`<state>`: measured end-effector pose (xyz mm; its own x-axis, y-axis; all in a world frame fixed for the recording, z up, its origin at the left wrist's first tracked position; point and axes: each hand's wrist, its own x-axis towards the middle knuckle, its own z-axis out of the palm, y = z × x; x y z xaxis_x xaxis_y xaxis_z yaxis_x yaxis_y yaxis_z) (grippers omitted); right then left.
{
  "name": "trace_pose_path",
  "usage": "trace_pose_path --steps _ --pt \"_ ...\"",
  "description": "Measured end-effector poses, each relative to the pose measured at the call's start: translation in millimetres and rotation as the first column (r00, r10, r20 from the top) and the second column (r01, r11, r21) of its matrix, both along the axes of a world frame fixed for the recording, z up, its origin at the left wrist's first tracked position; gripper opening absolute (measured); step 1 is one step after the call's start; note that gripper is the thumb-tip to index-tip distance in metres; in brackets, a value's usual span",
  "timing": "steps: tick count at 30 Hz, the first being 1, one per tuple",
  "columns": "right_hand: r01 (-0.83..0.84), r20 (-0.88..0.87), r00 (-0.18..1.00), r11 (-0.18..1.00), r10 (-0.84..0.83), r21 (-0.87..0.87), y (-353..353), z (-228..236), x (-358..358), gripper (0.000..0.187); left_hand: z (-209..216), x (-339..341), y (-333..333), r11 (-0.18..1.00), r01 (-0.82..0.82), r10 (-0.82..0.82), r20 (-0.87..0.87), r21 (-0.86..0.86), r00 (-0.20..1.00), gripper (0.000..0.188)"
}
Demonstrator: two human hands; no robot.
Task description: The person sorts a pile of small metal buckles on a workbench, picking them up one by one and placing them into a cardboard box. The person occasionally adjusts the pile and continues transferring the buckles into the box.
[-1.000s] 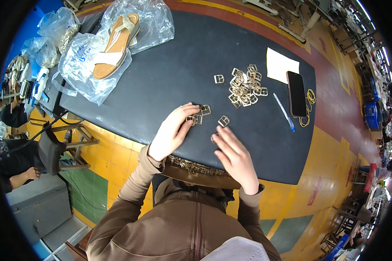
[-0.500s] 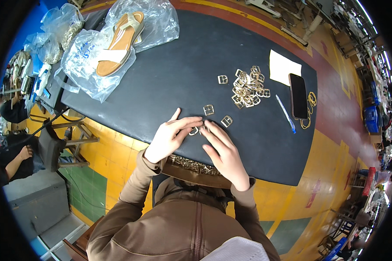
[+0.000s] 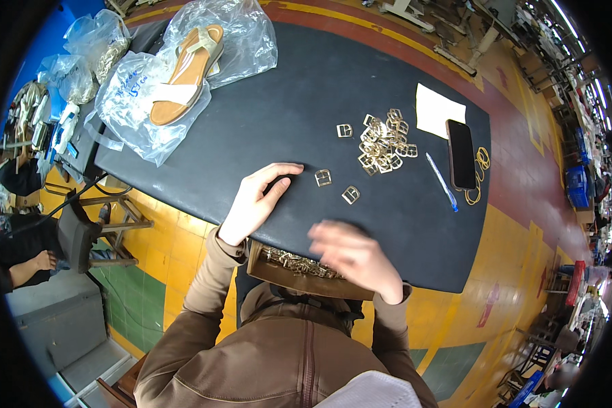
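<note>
My left hand (image 3: 255,200) rests at the near side of the dark table (image 3: 272,95), thumb and forefinger apart with nothing seen between them. Just right of its fingertips lies a metal buckle (image 3: 323,177), and a second buckle (image 3: 351,194) sits a bit nearer me. My right hand (image 3: 353,257) is smeared by motion over the table's near edge, beside an open brown box (image 3: 306,277) with many small metal buckles (image 3: 296,262) in it. Whether it holds anything is hidden by the blur. Farther off are a heap of buckles (image 3: 386,144) and one lone buckle (image 3: 345,130).
A sandal (image 3: 183,71) lies on clear plastic bags (image 3: 122,102) at the far left. To the right are white paper (image 3: 438,109), a phone (image 3: 461,155), a pen (image 3: 442,182) and yellow rubber bands (image 3: 481,170). Another person's hand (image 3: 45,260) shows at the left, near a stool (image 3: 81,231).
My hands were together over a buckle on the table; they have parted. The right moved down toward the box, the left slightly up and left. That buckle no longer shows on the table.
</note>
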<state>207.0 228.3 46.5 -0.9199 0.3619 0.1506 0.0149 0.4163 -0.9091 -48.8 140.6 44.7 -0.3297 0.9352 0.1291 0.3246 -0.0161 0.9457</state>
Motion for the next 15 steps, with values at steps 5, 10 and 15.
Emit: trace_pose_path --steps 5,10,15 --pt "0.341 0.111 0.881 0.778 -0.461 0.528 35.8 -6.9 -28.8 0.052 8.0 -6.3 18.8 0.999 0.038 -0.038 -0.001 0.033 0.999 0.027" --pt "0.094 0.036 0.991 0.875 -0.126 0.476 7.1 -24.5 -61.9 0.044 3.3 -13.8 67.7 0.982 0.142 -0.123 -0.144 0.128 0.982 0.026" --pt "-0.067 0.023 0.998 0.932 0.063 0.356 -26.5 -22.9 -33.1 0.034 -14.8 2.1 117.2 0.936 0.33 -0.254 -0.415 0.123 0.874 0.045"
